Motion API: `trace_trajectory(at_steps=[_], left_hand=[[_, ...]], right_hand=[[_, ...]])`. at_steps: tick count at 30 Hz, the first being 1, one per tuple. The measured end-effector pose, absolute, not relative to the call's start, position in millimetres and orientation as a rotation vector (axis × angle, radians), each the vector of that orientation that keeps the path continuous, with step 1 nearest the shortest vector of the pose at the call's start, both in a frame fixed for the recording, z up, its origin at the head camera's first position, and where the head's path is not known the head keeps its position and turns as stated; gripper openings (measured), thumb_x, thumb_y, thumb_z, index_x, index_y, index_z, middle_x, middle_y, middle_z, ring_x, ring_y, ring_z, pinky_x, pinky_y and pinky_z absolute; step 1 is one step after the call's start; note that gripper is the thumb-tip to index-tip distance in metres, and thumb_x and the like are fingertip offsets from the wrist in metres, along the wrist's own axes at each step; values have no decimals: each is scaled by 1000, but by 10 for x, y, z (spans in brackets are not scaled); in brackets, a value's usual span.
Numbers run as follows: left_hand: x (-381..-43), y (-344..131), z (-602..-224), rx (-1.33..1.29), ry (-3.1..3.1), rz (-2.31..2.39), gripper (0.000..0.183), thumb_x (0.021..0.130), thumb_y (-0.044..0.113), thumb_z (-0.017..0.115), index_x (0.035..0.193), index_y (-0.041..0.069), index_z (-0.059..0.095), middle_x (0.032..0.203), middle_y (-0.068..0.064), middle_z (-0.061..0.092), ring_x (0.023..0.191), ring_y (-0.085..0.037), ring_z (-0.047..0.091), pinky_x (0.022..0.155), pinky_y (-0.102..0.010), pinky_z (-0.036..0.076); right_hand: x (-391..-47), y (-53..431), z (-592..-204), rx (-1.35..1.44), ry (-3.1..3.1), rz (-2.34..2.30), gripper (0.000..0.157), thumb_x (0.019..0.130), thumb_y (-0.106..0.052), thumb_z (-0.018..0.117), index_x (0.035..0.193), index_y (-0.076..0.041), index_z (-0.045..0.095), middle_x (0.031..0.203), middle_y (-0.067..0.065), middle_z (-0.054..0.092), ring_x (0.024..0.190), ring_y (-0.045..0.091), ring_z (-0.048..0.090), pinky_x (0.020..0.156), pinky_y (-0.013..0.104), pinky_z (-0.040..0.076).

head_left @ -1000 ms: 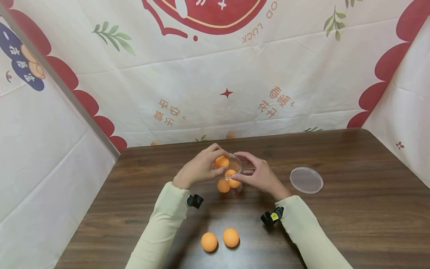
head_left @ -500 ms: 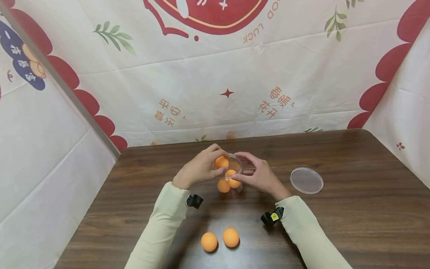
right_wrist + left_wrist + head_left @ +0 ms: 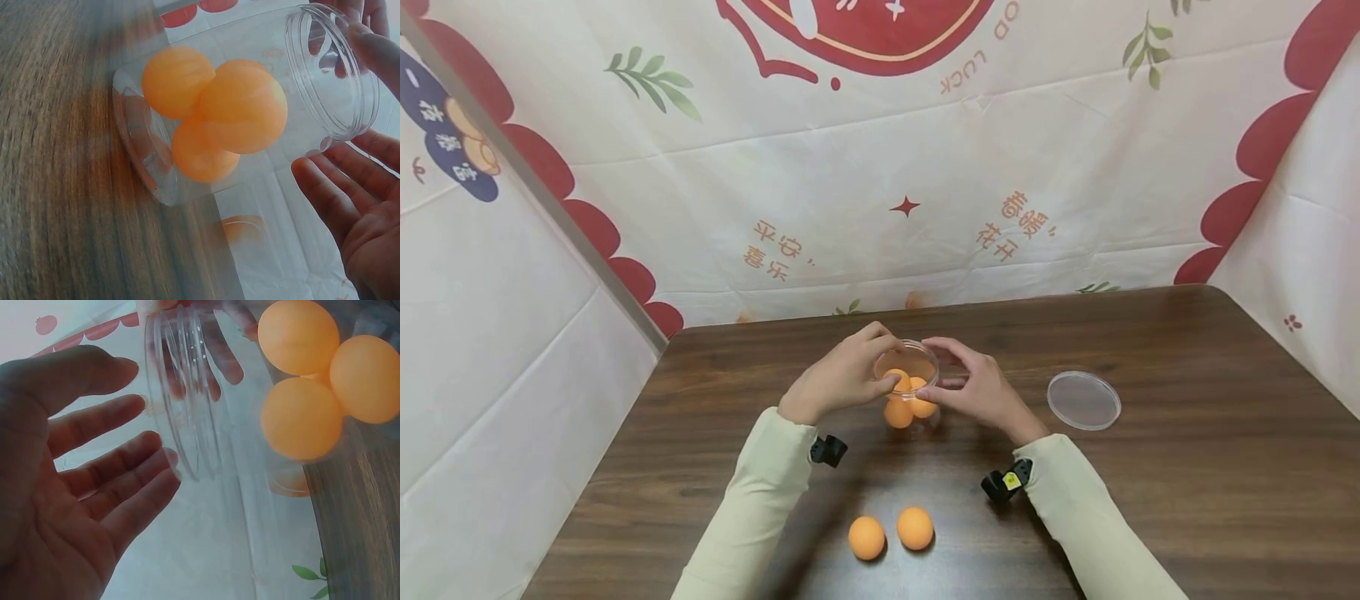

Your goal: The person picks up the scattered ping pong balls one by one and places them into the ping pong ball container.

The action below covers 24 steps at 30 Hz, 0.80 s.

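A clear plastic jar (image 3: 267,59) stands uncapped on the table, with several orange ping-pong balls (image 3: 244,109) piled at its bottom. My right hand (image 3: 981,392) grips it near the rim from the right side, thumb in front and fingers behind. At the left of the mouth is my left hand (image 3: 846,375), its fingers loosely bent and apart. Nothing lies between those fingers in the left wrist view, where the fingertips are right at the threaded rim (image 3: 181,394).
Two more orange balls, a left one (image 3: 867,537) and a right one (image 3: 915,528), lie on the brown wooden table (image 3: 700,467) nearer the person. A round clear lid (image 3: 1084,401) lies flat to the right. Behind the table hangs a printed white cloth (image 3: 850,158).
The ball that my left hand held at the jar's mouth has dropped onto the others inside. The left fingers have let go of it. My right hand stays on the jar.
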<state>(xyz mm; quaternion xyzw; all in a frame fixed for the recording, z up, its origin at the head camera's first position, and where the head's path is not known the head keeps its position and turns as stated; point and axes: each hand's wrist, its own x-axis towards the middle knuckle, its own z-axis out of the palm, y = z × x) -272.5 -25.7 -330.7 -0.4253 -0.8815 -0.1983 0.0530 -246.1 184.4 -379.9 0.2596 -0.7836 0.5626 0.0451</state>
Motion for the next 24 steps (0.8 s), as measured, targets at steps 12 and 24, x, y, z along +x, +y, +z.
trace_trajectory(at_steps=[12, 24], left_hand=[[-2497, -400, -3326, -1390, -2565, -679, 24, 80, 12, 63, 103, 5, 60, 101, -2, 51, 83, -12, 53, 73, -22, 46], [-2187, -354, -3476, -1442, -2473, -590, 22, 78, 13, 64, 99, 10, 59, 102, -1, 49, 91, -9, 48, 79, -21, 43]], right_hand=[[-2491, 1855, -3789, 796, -2396, 1665, 59, 73, -10, 73, 124, 0, 46, 123, 18, 50, 108, 31, 54, 76, 37, 51], [-2478, 1846, -3814, 792, -2393, 1681, 58, 73, -9, 73, 124, 0, 46, 125, 19, 49, 109, 37, 51, 76, 37, 51]])
